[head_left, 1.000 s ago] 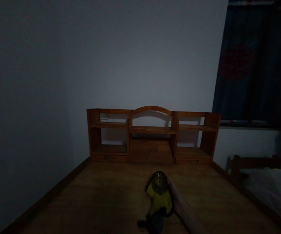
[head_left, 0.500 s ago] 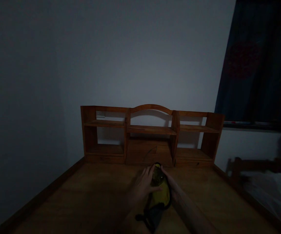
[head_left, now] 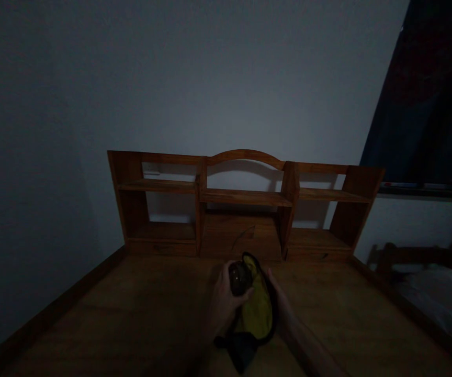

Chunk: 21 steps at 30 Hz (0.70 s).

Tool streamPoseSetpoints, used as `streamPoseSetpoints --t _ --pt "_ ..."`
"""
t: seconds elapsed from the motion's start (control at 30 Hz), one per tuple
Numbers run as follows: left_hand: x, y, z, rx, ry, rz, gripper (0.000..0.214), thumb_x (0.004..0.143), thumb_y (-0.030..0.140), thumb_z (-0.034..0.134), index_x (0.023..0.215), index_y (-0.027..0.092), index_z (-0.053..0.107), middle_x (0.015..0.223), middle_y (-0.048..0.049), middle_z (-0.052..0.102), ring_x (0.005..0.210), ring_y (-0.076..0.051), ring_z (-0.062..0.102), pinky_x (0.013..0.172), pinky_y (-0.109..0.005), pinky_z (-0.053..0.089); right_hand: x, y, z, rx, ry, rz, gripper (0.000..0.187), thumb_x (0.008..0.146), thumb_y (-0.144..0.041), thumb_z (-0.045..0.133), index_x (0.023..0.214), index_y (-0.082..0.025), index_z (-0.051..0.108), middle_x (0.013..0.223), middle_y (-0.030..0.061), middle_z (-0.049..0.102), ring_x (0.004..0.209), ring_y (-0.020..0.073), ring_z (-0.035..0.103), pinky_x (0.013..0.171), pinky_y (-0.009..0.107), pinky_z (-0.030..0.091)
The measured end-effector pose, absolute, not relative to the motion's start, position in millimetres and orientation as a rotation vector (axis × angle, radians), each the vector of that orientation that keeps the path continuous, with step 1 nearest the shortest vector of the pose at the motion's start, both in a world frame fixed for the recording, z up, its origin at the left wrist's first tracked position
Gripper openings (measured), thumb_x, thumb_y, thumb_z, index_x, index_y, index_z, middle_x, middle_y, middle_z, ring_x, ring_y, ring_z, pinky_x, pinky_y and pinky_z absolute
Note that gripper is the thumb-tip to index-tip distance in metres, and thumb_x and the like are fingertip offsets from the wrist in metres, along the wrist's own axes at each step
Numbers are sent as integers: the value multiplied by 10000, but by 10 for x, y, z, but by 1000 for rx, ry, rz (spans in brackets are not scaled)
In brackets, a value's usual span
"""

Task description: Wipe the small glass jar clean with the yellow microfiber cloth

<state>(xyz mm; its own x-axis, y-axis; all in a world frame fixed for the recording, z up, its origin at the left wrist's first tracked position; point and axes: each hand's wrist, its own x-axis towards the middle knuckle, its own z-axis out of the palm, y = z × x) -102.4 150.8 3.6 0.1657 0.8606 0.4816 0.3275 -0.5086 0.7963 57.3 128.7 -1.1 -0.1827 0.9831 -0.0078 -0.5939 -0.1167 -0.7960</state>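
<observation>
The room is dim. My left hand (head_left: pixel 224 303) is wrapped round a small dark glass jar (head_left: pixel 239 277) above the wooden desk (head_left: pixel 132 324). A yellow cloth with a dark edge (head_left: pixel 255 314) hangs beside and under the jar. My right hand (head_left: pixel 279 309) grips that cloth from the right side; its fingers are mostly hidden behind the cloth. Both hands sit near the middle of the desk, just in front of the shelf unit.
A wooden shelf unit (head_left: pixel 245 199) with an arched top stands at the back of the desk against a pale wall. A dark curtain (head_left: pixel 430 115) hangs at the right. A bed with a wooden frame (head_left: pixel 414 262) lies at the right edge.
My left hand came in and closed round the jar, which had been held in the cloth by the right hand alone. The view has moved closer to the shelf.
</observation>
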Motion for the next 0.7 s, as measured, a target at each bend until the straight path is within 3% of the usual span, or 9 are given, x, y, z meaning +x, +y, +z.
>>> streamPoseSetpoints --t 0.1,0.17,0.27,0.43,0.7 --pt "-1053 1440 73 1929 1139 1310 663 736 326 688 1312 226 374 1271 -90 528 1176 -234 526 1010 -418 420 514 1213 59 -565 -830 1704 570 858 -626 532 1198 -183 646 1241 109 618 1198 281 541 1042 437 383" --pt "-1060 1406 66 1958 1185 1261 702 736 351 688 1338 222 350 1289 -108 524 1183 -258 529 997 -440 430 492 1168 112 -567 -919 1588 479 863 -506 608 1242 -213 618 1324 76 563 1252 252 496 1092 395 328" --pt "-1057 1401 21 2080 1229 1176 821 700 390 719 1373 179 299 1353 -155 470 1230 -306 491 1006 -476 421 485 1099 188 -600 -1048 1461 522 833 -345 690 1328 -273 538 1442 28 442 1333 224 402 1136 362 258" --pt "-1052 1449 -12 2204 1154 1206 867 672 349 765 1385 225 287 1403 -119 389 1254 -282 461 1013 -429 438 499 1053 184 -661 -995 1489 568 802 -341 724 1333 -290 529 1374 47 520 1253 244 498 1099 403 324" --pt "-1076 1486 -6 2077 1097 1436 799 692 169 746 1368 310 344 1385 -50 344 1272 -223 423 1053 -369 402 569 1159 -47 -813 -1009 1394 490 743 -333 777 1193 -195 644 1128 87 675 986 249 652 912 380 481"
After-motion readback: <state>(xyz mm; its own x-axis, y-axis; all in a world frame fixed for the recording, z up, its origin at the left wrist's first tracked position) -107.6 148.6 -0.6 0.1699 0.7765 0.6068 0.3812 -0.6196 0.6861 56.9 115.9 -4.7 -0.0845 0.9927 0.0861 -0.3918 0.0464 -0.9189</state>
